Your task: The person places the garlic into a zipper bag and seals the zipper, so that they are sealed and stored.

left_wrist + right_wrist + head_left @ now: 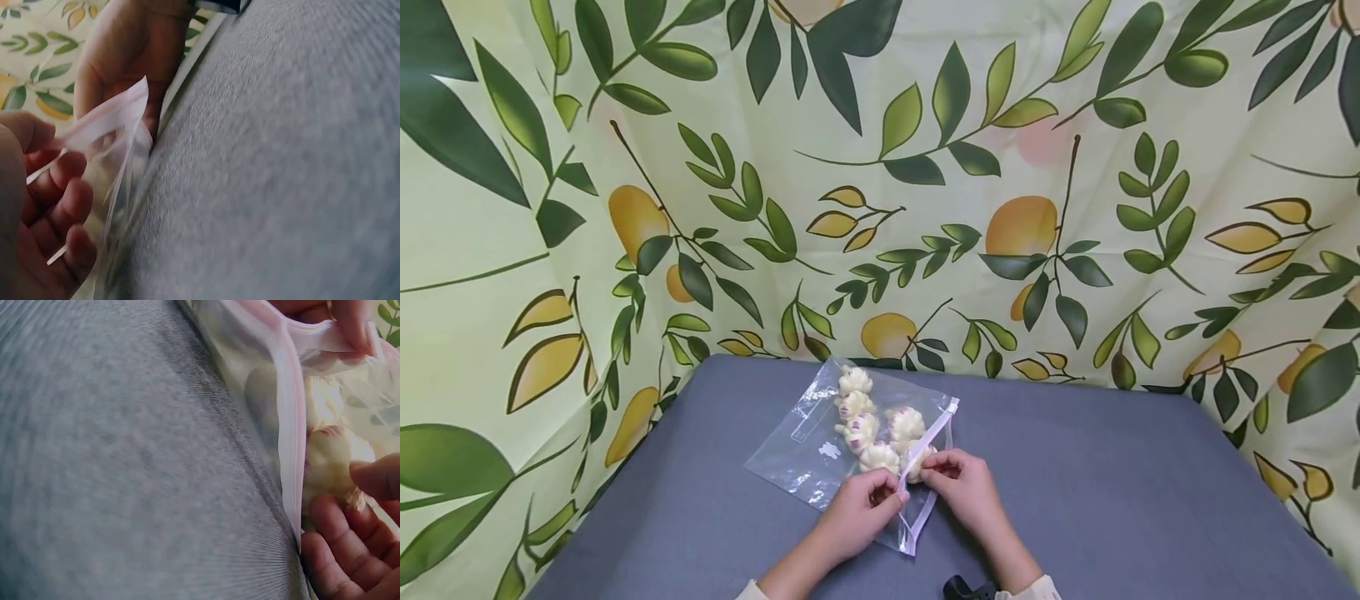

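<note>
A clear zip bag (786, 454) with a pale pink zip strip (937, 425) lies on the table, its mouth to the right. Several whitish, purple-streaked garlic bulbs (860, 432) are inside it. With thumb and forefinger, my left hand (859, 512) pinches the bag's edge at the zip; the left wrist view shows the other fingers (78, 200) loosely curled below. At the mouth, my right hand (964, 487) grips a garlic bulb (331, 459) between thumb and fingers, its root tuft toward the fingers. The zip strip is parted beside that bulb.
The table (1097, 475) has a plain grey-blue cover. Behind it and at the sides hangs a cloth (925, 208) printed with leaves and fruit. A black device (966, 588) sits by the right wrist at the near edge.
</note>
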A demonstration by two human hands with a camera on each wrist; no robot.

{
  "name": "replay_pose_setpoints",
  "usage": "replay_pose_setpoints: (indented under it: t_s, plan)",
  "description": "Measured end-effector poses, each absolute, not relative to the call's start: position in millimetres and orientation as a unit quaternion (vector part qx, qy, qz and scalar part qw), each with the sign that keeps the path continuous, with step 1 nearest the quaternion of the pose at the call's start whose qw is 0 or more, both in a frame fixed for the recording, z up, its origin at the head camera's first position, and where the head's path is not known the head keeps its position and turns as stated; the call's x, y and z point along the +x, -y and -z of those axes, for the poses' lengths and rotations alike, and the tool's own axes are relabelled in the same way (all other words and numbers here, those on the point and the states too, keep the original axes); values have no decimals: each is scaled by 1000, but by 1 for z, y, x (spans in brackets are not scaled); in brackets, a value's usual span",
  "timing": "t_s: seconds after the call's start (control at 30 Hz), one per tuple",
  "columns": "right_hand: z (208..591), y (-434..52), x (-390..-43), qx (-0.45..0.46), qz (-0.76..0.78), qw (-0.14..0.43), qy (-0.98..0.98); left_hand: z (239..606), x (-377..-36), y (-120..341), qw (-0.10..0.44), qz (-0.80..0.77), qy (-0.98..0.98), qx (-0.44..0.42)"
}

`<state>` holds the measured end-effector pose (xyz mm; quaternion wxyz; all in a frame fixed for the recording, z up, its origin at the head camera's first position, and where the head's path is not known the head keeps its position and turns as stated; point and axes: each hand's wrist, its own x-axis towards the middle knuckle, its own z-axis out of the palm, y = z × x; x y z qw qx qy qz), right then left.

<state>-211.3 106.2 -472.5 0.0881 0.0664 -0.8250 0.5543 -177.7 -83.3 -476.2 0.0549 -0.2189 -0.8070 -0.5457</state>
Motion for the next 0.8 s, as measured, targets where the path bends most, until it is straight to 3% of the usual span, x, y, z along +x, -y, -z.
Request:
replay_pose_setpoints:
  t_s: [0.27,0.37,0.53,0.8]
  plan:
    - [474,-104,-210,156,-554,59,816,466,-172,74,261,361,862,-243]
    - [475,-103,-208,192,-535,31,822,464,-170,72,311,302,868,-243]
    - [473,-102,-205,172,-562,14,809,462,-167,69,324,262,876,-243]
    - [471,-111,-214,-57,-641,132,754,459,-163,66,273,246,895,-253]
